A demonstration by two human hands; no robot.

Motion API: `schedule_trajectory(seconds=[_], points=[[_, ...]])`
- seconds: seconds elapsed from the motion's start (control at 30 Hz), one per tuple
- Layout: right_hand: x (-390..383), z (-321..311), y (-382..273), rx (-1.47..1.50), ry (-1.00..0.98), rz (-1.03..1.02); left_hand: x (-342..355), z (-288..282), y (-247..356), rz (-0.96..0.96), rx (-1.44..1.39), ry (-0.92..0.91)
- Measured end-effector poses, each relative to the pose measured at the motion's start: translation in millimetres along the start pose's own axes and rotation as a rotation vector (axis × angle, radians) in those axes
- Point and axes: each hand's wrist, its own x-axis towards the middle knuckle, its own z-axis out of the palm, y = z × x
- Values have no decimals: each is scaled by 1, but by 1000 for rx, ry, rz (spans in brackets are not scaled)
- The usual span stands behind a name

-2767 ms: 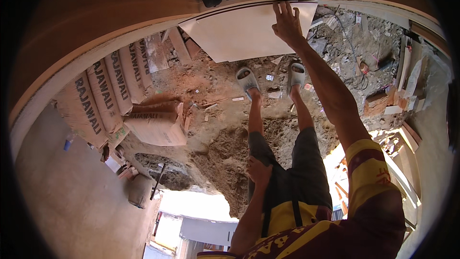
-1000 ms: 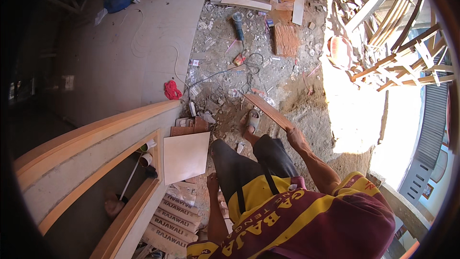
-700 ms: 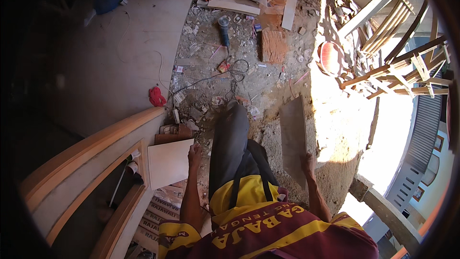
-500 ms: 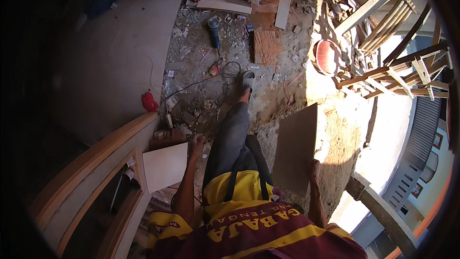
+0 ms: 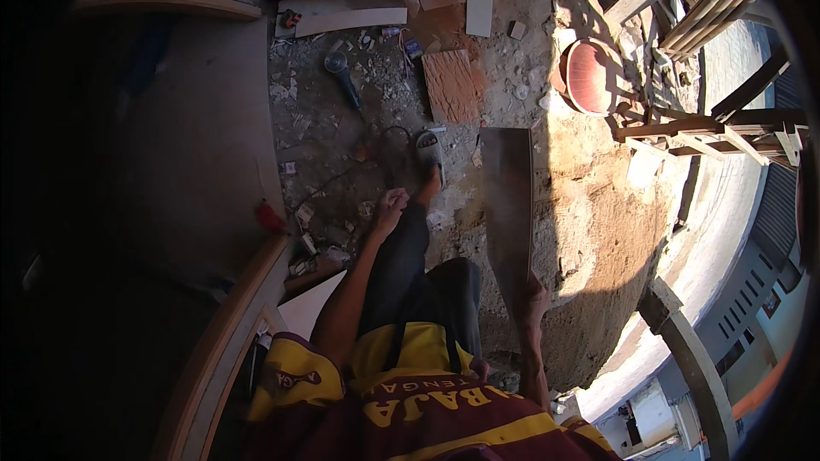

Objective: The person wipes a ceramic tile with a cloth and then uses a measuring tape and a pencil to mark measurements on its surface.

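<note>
My right hand point(image 5: 532, 297) grips the lower edge of a large flat tile point(image 5: 507, 213), held steeply on edge beside my right leg. The tile's face is greyish brown and it runs forward past my knee. Over my left thigh is my left hand point(image 5: 391, 207), fingers loosely curled, with nothing visible in them. Below my left forearm lies a pale flat panel point(image 5: 312, 303), partly hidden by the arm. My foot in a sandal point(image 5: 429, 152) is stepping ahead on the rubble.
An angle grinder point(image 5: 343, 78) lies ahead on rubble-strewn ground, near a rough reddish slab point(image 5: 453, 85). Pale strips point(image 5: 350, 21) lie farther off. A red basin point(image 5: 592, 77) and wooden timbers point(image 5: 713, 130) stand right. A wood-edged frame point(image 5: 224, 324) borders my left.
My view has shifted and turned. The tile has swung more edge-on and reaches farther forward in my right hand. My left hand has come forward and inward, over my thigh.
</note>
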Motion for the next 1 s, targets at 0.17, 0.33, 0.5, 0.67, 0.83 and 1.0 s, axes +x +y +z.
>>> schedule_trajectory(seconds=[0.17,0.33,0.5,0.67,0.83,1.0], points=[[-9,-27,-71,65,23,-168,72,61,68,-26,-31,-176],[-18,-77,-133,74,-65,-512,72,71,88,-159,-338,-135],[-25,-96,-132,20,-210,-641,53,86,92,-242,-685,-5],[-15,-106,-108,-92,-247,-758,43,95,81,-273,-888,106],[11,-132,-89,-135,-257,-841,34,97,77,-249,-1040,211],[30,-161,-87,-150,-279,-878,22,105,80,-234,-1129,279]])
